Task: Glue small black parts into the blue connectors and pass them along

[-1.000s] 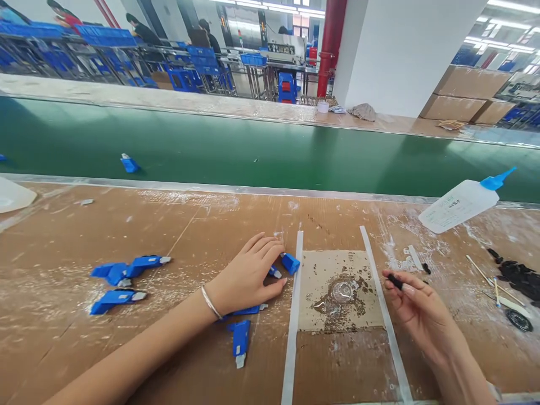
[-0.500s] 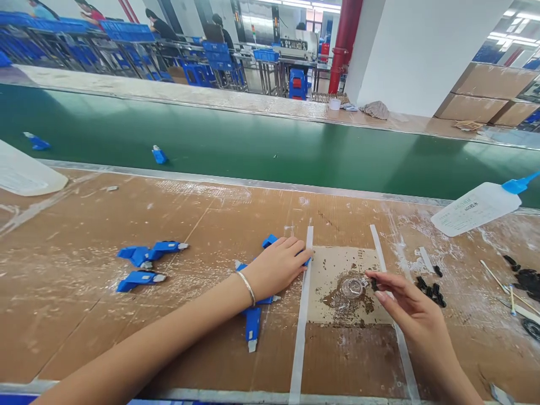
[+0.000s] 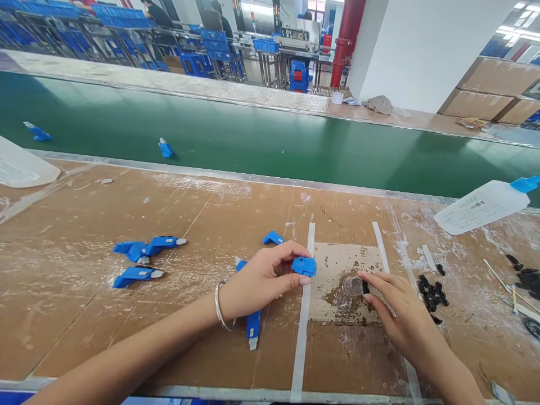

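Between thumb and fingers, my left hand (image 3: pixel 272 275) grips a blue plastic part (image 3: pixel 304 266), held over the left tape strip. My right hand (image 3: pixel 394 301) pinches a small black piece (image 3: pixel 365 287) at the right edge of a small clear round dish (image 3: pixel 352 286). The dish sits on a stained cardboard square (image 3: pixel 324 264) between two white tape strips. Another blue part (image 3: pixel 273 237) lies just beyond my left hand, and more lie partly hidden under my wrist, one with a grey tip (image 3: pixel 253 329). Several small black pieces (image 3: pixel 431 292) are heaped right of my right hand.
A white bottle with a blue nozzle (image 3: pixel 483 208) lies at the right, and another white bottle (image 3: pixel 25 163) at the left edge. Blue parts (image 3: pixel 135 251) rest on the table's left. Behind runs a green conveyor belt (image 3: pixel 236 140) carrying two blue parts. Cotton swabs (image 3: pixel 498 275) lie far right.
My left hand has picked a blue part up off the table and turned it toward the dish. My right hand has moved slightly left, bringing the black piece to the dish.
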### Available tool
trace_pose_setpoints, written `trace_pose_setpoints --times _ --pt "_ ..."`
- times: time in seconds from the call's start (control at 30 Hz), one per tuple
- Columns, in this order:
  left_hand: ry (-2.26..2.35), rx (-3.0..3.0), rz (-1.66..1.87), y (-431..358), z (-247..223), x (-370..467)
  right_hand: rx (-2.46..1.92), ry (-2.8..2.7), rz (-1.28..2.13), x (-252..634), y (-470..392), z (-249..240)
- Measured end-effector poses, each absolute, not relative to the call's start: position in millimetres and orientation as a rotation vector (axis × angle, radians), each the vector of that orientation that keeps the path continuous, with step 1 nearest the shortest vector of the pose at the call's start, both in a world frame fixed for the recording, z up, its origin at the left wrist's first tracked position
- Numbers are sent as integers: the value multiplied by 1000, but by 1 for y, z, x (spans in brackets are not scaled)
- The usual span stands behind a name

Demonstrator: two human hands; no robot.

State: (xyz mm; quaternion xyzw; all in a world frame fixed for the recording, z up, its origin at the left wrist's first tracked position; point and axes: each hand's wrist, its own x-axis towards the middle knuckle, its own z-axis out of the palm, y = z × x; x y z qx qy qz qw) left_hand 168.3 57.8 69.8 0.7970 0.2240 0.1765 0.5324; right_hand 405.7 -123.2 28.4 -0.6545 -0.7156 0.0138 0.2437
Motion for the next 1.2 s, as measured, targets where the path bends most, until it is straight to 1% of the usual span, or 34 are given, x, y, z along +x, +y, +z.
trace_pose_setpoints --times 0.1,0.43,0.57,0.67,0.8,0.87,1.0,1.2 --pt "508 1733 408 53 69 170 -1785 -1986 7 408 -123 27" --pt "577 1640 235 37 65 171 -1771 -2097 -215 401 -118 39" --pt "547 1575 186 36 62 172 -1826 -2026 -221 403 -123 43" --pt "485 1487 169 36 63 174 -1812 -1802 -79 399 -131 49" --pt "365 1151 132 31 61 175 -1542 -1505 370 378 -137 57" --pt "350 1009 106 27 58 175 -1427 -1448 514 368 -136 57" --pt "333 886 93 22 52 174 -1305 -1449 595 357 -130 53" --pt "303 911 98 22 53 173 -1172 -1516 690 352 -123 56"
